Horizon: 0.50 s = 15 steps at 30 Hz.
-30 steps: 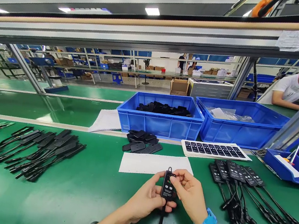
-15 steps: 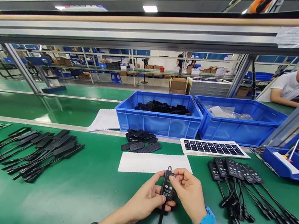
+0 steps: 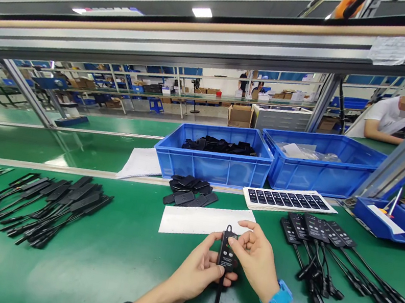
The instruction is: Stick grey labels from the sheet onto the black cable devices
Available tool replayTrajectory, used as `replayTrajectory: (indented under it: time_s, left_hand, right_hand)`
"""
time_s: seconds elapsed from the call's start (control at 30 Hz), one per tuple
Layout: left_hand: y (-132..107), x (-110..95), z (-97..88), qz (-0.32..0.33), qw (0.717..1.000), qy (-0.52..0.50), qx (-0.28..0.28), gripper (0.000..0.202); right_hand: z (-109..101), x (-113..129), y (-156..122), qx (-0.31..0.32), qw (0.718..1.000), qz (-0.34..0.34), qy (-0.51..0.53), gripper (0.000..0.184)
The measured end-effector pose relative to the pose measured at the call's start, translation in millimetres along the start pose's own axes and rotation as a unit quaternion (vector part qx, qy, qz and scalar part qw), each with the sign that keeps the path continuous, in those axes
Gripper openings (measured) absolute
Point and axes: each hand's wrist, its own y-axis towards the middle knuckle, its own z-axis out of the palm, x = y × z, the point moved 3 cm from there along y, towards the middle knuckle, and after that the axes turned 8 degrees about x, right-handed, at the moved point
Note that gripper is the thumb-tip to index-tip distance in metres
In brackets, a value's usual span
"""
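My left hand (image 3: 198, 270) is closed around a black in-line controller (image 3: 227, 258), a flat box with a hanging loop at its top. Its printed label carries two pale oval marks, and its cables hang toward me. My right hand (image 3: 255, 264) is closed at the controller's upper right, thumb pressed on the label face and index finger lifted off. Beyond the hands lies a white backing sheet (image 3: 190, 222). Several labelled controllers (image 3: 315, 230) with cables lie to the right; unlabelled ones (image 3: 81, 198) lie to the left.
Loose black covers (image 3: 191, 193) lie before a blue bin (image 3: 211, 166) of similar black parts. A second blue bin (image 3: 315, 175) holds clear bags. A sheet of black labels (image 3: 289, 200) lies in front of it. A metal post (image 3: 395, 158) and small blue tray (image 3: 379, 222) stand right; a person (image 3: 382, 119) sits beyond.
My right index finger has lifted away from the controller's top edge and straightened. The thumb stays on the label. My left hand keeps its hold, and the view has shifted slightly.
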Motion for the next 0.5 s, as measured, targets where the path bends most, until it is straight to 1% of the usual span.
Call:
replayTrajectory:
  time_s: [0.07,0.17,0.23,0.33,0.37,0.4,0.5]
  left_hand:
    - [0,-1,-0.9,-0.004,1.000,-0.006,-0.006,0.061]
    - [1,-4,-3.1,-0.008,0.999,-0.029,-0.025,0.048]
    - [2,-6,-5.3,0.000,0.998,-0.040,-0.043,0.041]
    - [3,-7,-8.8,0.014,0.997,-0.038,-0.059,0.036]
    - [3,-6,-9.9,0.014,0.997,-0.036,-0.063,0.036]
    - [3,-5,-10.7,0.013,0.997,-0.032,-0.066,0.036]
    - [4,-2,-11.7,0.009,0.997,-0.004,-0.078,0.039]
  right_hand:
    - [-1,-2,1,0.012,1.000,0.006,-0.027,0.037]
    - [3,-3,0,0.061,0.997,0.019,-0.036,0.039]
    - [9,-2,-3,0.112,0.993,0.024,-0.026,0.047]
    - [19,-1,-8,0.201,0.979,0.028,0.014,0.066]
    - [21,0,-9,0.219,0.975,0.024,0.024,0.067]
    - [21,0,-10,0.227,0.973,0.016,0.031,0.065]
    - [20,1,-8,0.213,0.976,-0.008,0.035,0.044]
